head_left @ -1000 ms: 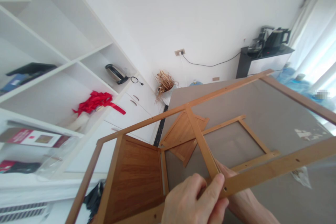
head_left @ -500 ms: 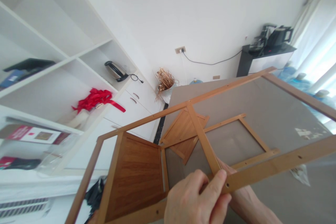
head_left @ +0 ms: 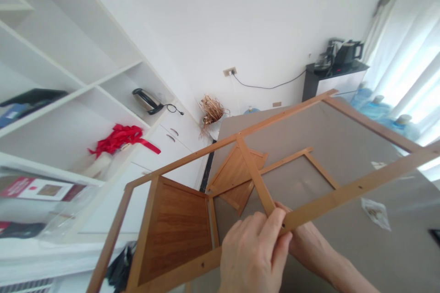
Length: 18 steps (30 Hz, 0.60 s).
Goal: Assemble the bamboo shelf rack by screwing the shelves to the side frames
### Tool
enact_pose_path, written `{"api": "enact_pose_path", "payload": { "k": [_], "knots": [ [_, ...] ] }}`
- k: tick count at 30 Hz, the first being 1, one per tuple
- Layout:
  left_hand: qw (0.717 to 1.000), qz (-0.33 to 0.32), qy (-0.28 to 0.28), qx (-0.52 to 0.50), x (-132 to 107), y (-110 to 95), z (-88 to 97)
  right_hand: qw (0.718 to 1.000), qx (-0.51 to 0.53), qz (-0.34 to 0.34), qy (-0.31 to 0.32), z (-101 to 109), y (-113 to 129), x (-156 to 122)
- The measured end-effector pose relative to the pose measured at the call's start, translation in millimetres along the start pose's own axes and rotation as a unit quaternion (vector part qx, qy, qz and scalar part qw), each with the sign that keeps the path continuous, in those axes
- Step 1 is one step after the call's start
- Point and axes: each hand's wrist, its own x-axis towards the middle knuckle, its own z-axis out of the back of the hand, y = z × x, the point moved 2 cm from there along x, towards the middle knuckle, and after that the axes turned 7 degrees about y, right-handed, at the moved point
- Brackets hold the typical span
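Left hand point(head_left: 252, 252) is clamped on the near rail point(head_left: 323, 207) of the wooden frame point(head_left: 275, 121), index finger over the top, thumb below, right where the crossbar point(head_left: 256, 176) meets it. Right hand point(head_left: 304, 236) is under that rail at the same joint. Mostly hidden; I can't tell if it's gripping or only bracing. My read: two hands on one joint keep it steady, and mid-rail balances the frame's two ends. A hole point(head_left: 283, 225) sits just beside the left fingertips, so probably a fastener point. Frame is tilted, spanning both sides of the hands. Panel point(head_left: 182, 229) stands between its rails, left of the hands. Beyond them, a smaller frame point(head_left: 285, 161) and loose panel point(head_left: 223, 171) lie overlapping on the table point(head_left: 395, 256), likely parked there. Bag point(head_left: 376, 213) lies right of the hands, handy for reaching; contents unclear.
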Motion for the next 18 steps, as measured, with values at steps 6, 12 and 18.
{"api": "enact_pose_path", "payload": {
  "k": [6, 12, 18],
  "knots": [
    [0.999, -0.029, -0.043, 0.007, 0, -3, -3.0, 0.986, -0.003, -0.165, 0.026, 46, -81, -36],
    [0.998, -0.024, -0.051, 0.02, 1, -6, -3.6, 0.926, -0.132, -0.347, -0.074, 128, -218, -87],
    [0.997, -0.027, -0.062, 0.031, 1, -9, -3.9, 0.89, -0.214, -0.401, -0.048, 158, -274, -100]
  ]
}}
